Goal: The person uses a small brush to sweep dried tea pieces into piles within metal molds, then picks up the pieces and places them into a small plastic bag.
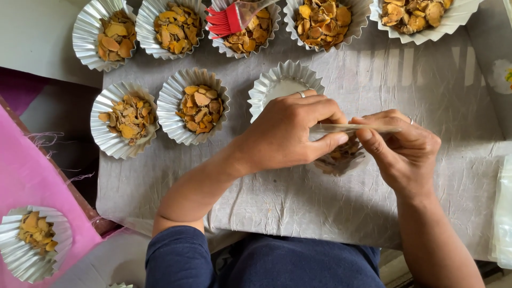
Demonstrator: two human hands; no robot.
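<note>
**Both hands pinched on a clear wrapper over a filled foil cup**

I see my left hand point(290, 133) curled, thumb and fingers narrowed to a pinch on the left end of a thin, clear plastic wrapper point(354, 128). My right hand point(405, 149) pinches the same wrapper at its right end, fingers nearly closed, so the film stretches flat between the two. Each hand wears a ring.

Just under the wrapper, mostly hidden by my hands, sits a pleated foil cup point(341, 160) holding dry, amber-brown chips. It rests near the middle of the surface point(298, 208), which is covered with wrinkled grey paper.

Just beyond my left hand stands an empty foil cup point(277, 82), its fluted rim shiny. To the left are two more filled cups point(200, 106), and a far row of filled ones runs along the top. A red silicone brush point(229, 20) lies across one of that row. At near left, another filled cup point(33, 242) sits on pink cloth point(32, 176).
</note>
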